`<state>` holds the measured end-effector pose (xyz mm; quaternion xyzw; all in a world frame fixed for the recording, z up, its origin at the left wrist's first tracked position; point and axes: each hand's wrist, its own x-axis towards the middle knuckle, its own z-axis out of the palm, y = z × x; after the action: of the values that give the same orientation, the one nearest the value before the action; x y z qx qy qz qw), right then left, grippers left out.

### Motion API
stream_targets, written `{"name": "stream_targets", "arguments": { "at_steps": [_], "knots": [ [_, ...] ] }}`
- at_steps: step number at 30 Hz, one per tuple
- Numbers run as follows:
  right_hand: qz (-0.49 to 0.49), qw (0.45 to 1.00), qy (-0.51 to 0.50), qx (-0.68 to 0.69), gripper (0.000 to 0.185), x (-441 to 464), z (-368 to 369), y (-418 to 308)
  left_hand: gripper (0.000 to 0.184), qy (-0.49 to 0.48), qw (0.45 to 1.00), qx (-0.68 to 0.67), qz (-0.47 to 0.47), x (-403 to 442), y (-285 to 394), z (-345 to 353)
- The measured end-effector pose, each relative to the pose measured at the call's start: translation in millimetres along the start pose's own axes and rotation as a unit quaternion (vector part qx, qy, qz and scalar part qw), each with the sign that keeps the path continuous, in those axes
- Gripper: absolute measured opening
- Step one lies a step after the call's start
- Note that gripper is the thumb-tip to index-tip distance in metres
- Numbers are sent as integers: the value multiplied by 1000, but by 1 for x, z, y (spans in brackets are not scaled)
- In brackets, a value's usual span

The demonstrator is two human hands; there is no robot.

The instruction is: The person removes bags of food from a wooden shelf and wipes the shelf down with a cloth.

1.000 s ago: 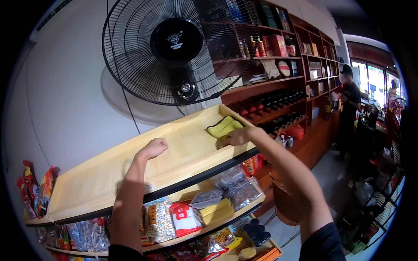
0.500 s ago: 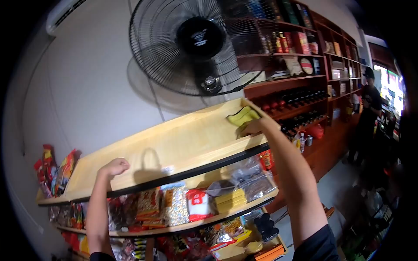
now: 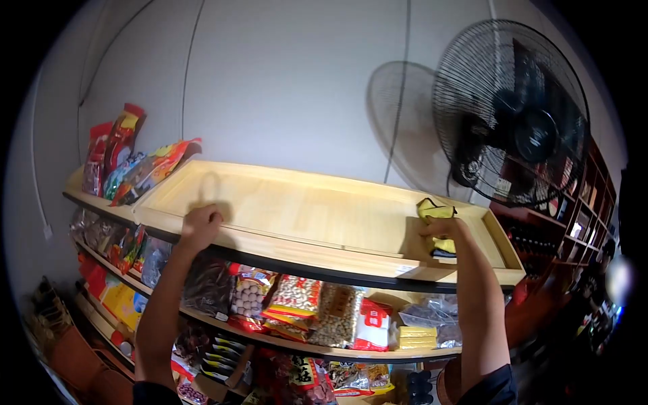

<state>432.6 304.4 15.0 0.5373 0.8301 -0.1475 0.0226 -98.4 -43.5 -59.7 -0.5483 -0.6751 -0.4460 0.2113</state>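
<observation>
A yellow cloth with dark edging (image 3: pixel 432 208) is bunched under my right hand (image 3: pixel 442 229), whose fingers are closed on it. The cloth touches the floor of a long, shallow wooden tray shelf (image 3: pixel 290 202), near its right end. Over the shelf's front board, toward the left, is my left hand (image 3: pixel 201 226). Its fingers are curled in with nothing visible in them, and its shadow falls on the wood behind. Whether it touches the board I cannot tell.
Upright snack bags (image 3: pixel 121 158) stand at the shelf's left end. Lower tiers hold packed goods, including a red-and-white bag (image 3: pixel 372 325) and yellow bundles (image 3: pixel 416 337). A black wall fan (image 3: pixel 513 115) juts out at the upper right, near dark wooden shelving (image 3: pixel 587 196).
The view has swung left, showing more of the shelf's left side. My right hand has moved the cloth left, away from the tray's right end. My left hand stays curled near the front board.
</observation>
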Motion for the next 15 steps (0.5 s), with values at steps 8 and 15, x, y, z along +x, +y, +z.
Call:
{"name": "stream_targets", "arguments": {
  "at_steps": [8, 15],
  "knots": [
    [-87, 994, 59, -41, 115, 106, 59, -230, 8, 209, 965, -24, 159, -17, -10, 10],
    [-206, 972, -6, -110, 106, 115, 92, -412, 6, 236, 954, -50, 178, -18, -20, 14]
  ]
}}
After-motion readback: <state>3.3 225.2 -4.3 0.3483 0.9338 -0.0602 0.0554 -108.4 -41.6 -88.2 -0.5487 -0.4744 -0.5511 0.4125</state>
